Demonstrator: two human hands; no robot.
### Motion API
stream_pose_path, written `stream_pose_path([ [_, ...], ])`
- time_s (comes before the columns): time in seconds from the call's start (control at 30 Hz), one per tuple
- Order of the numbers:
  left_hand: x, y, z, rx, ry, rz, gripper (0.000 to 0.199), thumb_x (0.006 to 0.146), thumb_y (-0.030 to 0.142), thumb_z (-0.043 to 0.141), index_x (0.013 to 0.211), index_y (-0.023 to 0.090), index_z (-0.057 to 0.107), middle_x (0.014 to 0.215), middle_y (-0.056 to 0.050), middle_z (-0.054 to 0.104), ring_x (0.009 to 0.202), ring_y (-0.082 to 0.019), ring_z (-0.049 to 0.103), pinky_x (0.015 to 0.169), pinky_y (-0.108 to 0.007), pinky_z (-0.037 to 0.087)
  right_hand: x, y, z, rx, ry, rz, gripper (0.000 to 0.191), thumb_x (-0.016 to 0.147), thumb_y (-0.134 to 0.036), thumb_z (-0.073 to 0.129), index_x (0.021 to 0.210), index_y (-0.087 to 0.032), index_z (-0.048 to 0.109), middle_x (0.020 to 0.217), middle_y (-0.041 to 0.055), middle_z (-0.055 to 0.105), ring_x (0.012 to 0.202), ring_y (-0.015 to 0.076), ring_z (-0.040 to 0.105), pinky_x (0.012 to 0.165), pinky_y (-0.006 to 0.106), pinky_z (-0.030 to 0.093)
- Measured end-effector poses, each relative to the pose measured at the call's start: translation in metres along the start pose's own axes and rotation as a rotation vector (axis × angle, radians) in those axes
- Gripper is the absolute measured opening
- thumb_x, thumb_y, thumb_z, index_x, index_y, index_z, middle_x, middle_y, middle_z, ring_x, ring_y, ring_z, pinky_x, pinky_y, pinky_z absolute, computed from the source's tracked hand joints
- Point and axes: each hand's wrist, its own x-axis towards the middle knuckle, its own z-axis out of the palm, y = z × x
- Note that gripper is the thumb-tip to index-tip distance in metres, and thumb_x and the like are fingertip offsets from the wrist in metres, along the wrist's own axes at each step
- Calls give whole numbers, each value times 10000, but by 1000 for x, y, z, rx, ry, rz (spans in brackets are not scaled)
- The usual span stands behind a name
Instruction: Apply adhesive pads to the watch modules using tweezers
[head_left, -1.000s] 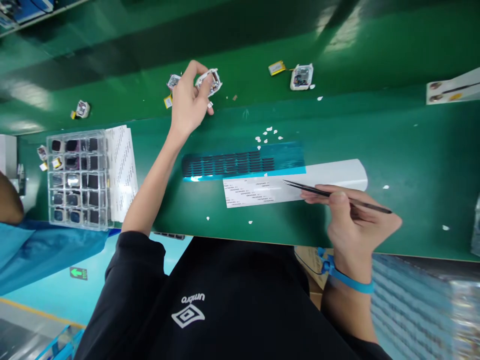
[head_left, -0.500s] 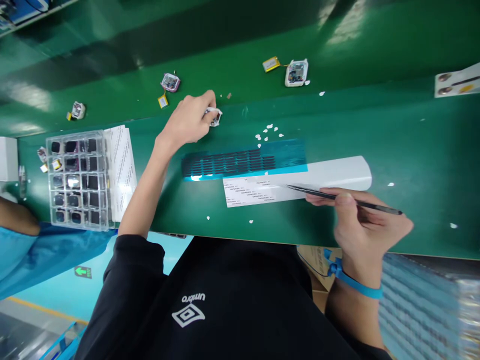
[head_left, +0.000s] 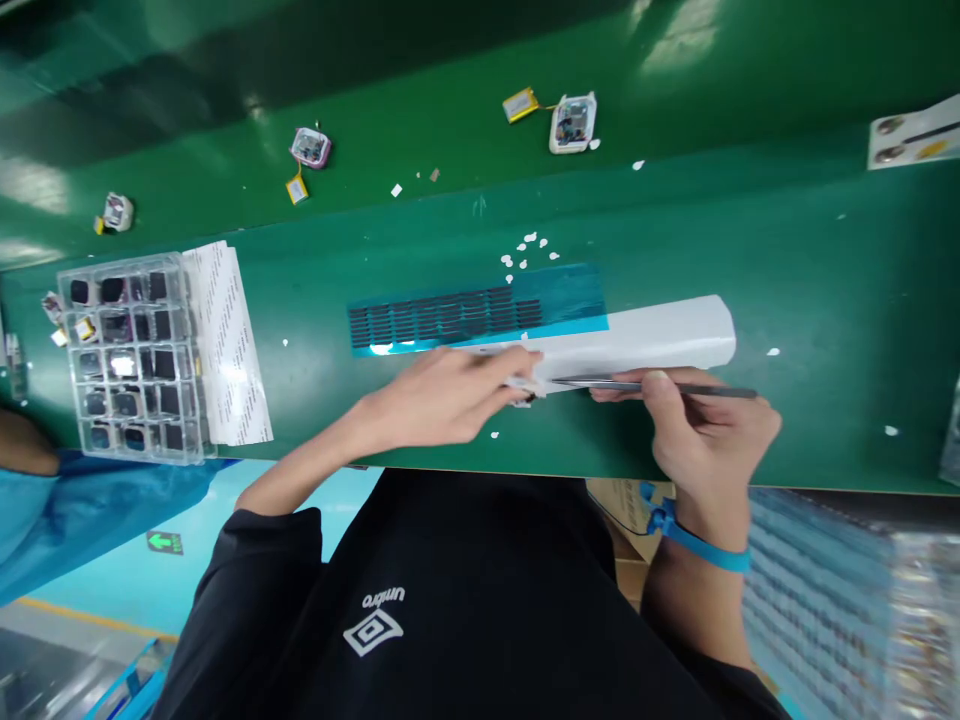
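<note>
My left hand (head_left: 442, 398) is closed on a small white watch case (head_left: 531, 388), partly hidden by the fingers, over the white label sheet (head_left: 660, 335). Dark tweezers (head_left: 675, 387) are pinched in my right hand (head_left: 701, 425), their tips pointing left, close beside the case. Just beyond my left hand lies a blue film (head_left: 566, 300) with rows of dark strips, overlapping the sheet's far edge. Several small white stickers (head_left: 523, 247) are scattered beyond the film.
Open watch cases with yellow batteries lie at the back, one (head_left: 574, 124) right of centre, another (head_left: 310, 147) further left. A clear compartment tray (head_left: 135, 360) and printed sheets (head_left: 232, 350) are on the left, near another person's blue sleeve (head_left: 97, 500).
My left hand has come from the back of the table toward me and right, bringing the white case to the tweezer tips. The view has shifted slightly.
</note>
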Motion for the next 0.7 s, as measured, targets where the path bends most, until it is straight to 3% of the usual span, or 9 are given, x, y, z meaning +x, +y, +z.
stream_pose_path([
  [0.1,-5,-2,32,42,-81,-16,295,1061,244,479,1323,183,601,939,-64,811,667,-181,695,582,-257,432,4,4,0,-1,-43,5,337,954,-498,675,769,-251,811,701,31,782,578,230,743,570,363,641],
  [0.2,-6,-16,44,-23,-28,-41,310,1060,257,471,1325,184,613,964,-67,822,560,-148,614,545,-254,392,5,6,0,10,-90,11,329,964,-492,670,805,-245,817,720,30,790,604,211,753,605,337,641],
  [0.3,-5,-25,47,-182,60,-41,258,1062,295,475,1211,181,652,993,-63,826,441,-95,450,499,-251,346,4,7,0,23,-122,15,314,968,-483,671,827,-247,821,729,25,793,616,201,758,623,327,639],
  [0.47,-4,-24,48,-252,76,-58,268,1054,329,507,1158,152,680,677,8,714,419,-94,386,494,-239,295,7,8,-1,67,-148,34,299,957,-480,690,840,-241,826,731,33,795,621,197,763,618,312,643],
  [0.6,-4,-23,48,-265,71,-73,258,1051,304,493,1156,149,670,821,-35,765,453,-86,421,516,-233,319,9,6,-1,129,-159,62,272,934,-460,724,833,-233,831,712,41,787,617,219,765,633,360,672],
  [0.7,-3,-22,46,-300,72,-89,240,1041,295,499,1133,155,670,802,-27,761,454,-80,408,511,-228,315,8,5,1,193,-91,66,243,926,-439,735,822,-241,829,711,36,786,605,234,762,608,388,676],
])
